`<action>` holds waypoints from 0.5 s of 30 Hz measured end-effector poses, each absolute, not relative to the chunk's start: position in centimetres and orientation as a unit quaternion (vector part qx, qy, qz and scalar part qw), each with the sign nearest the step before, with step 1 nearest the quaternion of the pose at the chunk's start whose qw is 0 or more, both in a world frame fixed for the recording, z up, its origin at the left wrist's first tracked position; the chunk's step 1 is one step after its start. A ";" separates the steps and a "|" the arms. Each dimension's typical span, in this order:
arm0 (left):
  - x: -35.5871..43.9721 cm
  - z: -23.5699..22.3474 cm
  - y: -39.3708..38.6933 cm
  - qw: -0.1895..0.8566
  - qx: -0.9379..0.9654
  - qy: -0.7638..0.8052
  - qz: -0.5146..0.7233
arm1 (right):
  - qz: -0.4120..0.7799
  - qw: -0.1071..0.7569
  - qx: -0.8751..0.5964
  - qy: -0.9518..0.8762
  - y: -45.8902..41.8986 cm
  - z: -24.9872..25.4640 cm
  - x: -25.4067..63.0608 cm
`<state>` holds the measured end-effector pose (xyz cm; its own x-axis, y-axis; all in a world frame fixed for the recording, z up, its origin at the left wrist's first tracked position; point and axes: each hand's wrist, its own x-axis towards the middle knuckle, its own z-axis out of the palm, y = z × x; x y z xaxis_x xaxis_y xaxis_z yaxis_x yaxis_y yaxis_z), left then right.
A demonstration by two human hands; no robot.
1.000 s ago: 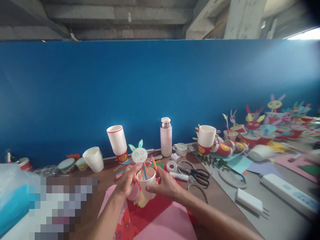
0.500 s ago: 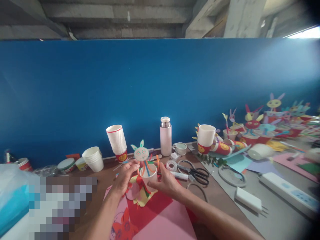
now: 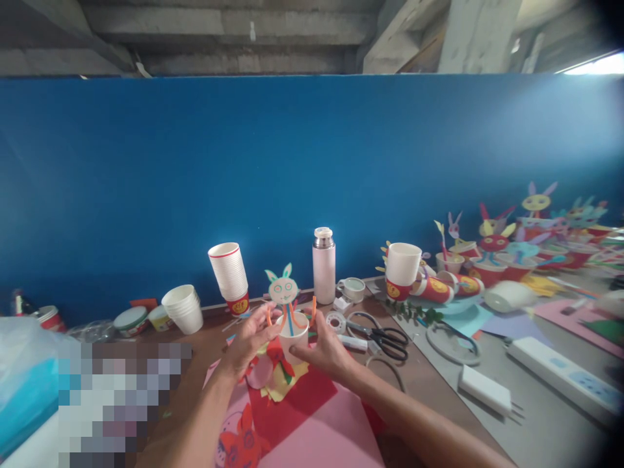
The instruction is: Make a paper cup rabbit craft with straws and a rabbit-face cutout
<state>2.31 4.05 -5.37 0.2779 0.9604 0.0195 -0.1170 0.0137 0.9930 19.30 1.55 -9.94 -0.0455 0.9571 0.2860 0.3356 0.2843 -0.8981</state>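
Note:
A white paper cup (image 3: 294, 339) stands between my hands, slightly tilted. A pale paper rabbit head (image 3: 283, 292) with green-edged ears rises from it on a blue strip (image 3: 290, 321). Orange strips curve out over the rim on both sides. My right hand (image 3: 329, 348) grips the cup from the right, thumb across its front, fingers partly hidden behind. Along the left side, my left hand (image 3: 247, 341) curls with its thumb at the cup's rim and its fingers by the left orange strip (image 3: 268, 316). Below lie red and yellow paper cut-outs (image 3: 281, 383) and a pink sheet (image 3: 322, 435).
Behind stand a cup stack (image 3: 228, 272) and a pink thermos (image 3: 324, 270). Black-handled scissors (image 3: 390, 342) and a tape roll (image 3: 335, 322) lie right of my hands. Farther right are a power strip (image 3: 565, 380), a charger (image 3: 486, 389) and several rabbit cups (image 3: 490, 260).
The cup with its rabbit has moved a little to the right, and the head sits slightly higher. My left hand has shifted right along with it, its thumb now at the rim.

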 end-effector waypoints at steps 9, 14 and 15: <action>2.8 -6.6 3.8 0.650 0.569 0.304 0.401 | 0.334 0.504 -0.463 -0.648 2.3 -9.8 19.3; 3.2 -6.6 3.6 0.627 0.598 0.306 0.394 | 0.340 0.496 -0.454 -0.657 2.2 -9.9 19.0; 3.2 -6.3 3.5 0.624 0.597 0.311 0.396 | 0.344 0.495 -0.447 -0.661 2.2 -9.9 19.0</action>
